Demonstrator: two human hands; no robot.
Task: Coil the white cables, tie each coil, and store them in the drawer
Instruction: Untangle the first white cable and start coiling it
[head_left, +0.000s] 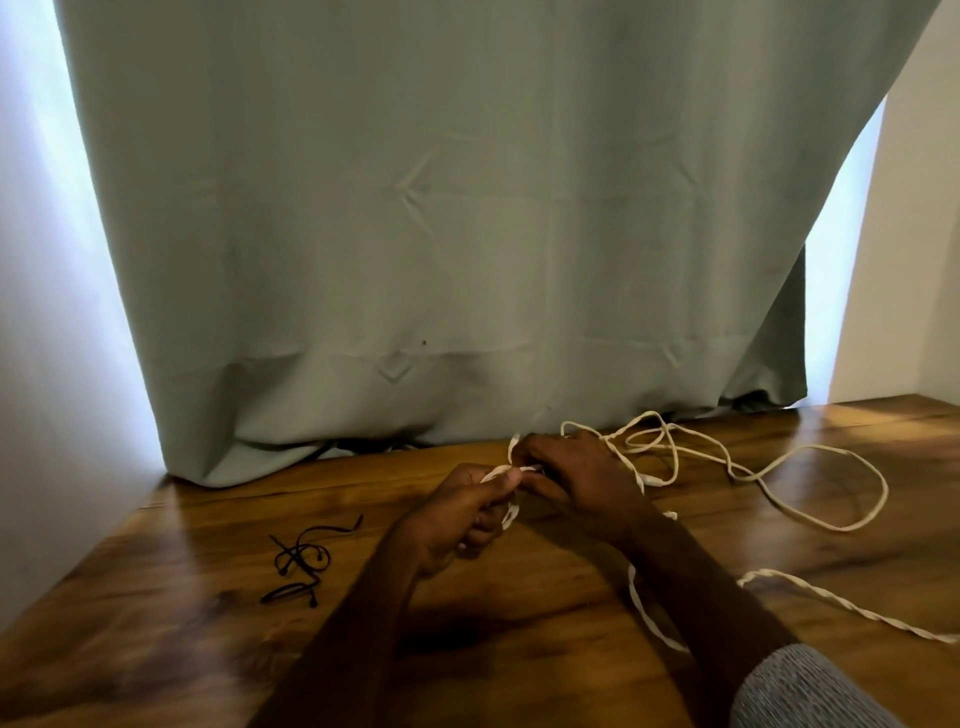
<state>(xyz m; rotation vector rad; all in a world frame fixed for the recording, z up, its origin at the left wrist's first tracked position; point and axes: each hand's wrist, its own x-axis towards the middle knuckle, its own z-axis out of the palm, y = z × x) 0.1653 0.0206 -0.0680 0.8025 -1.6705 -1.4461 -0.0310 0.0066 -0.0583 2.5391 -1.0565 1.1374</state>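
Observation:
A long white twisted cable (810, 512) lies in loose loops on the right half of the wooden table (208, 597). Another stretch of it runs off toward the right edge. My left hand (457, 519) and my right hand (576, 475) meet at the table's middle, both closed on a short length of the white cable held between them. My fingers hide how the cable is wound there. No drawer is in view.
Several thin black ties (304, 561) lie in a small heap on the table to the left of my hands. A grey-green curtain (441, 234) hangs down to the table's back edge. White walls stand at both sides.

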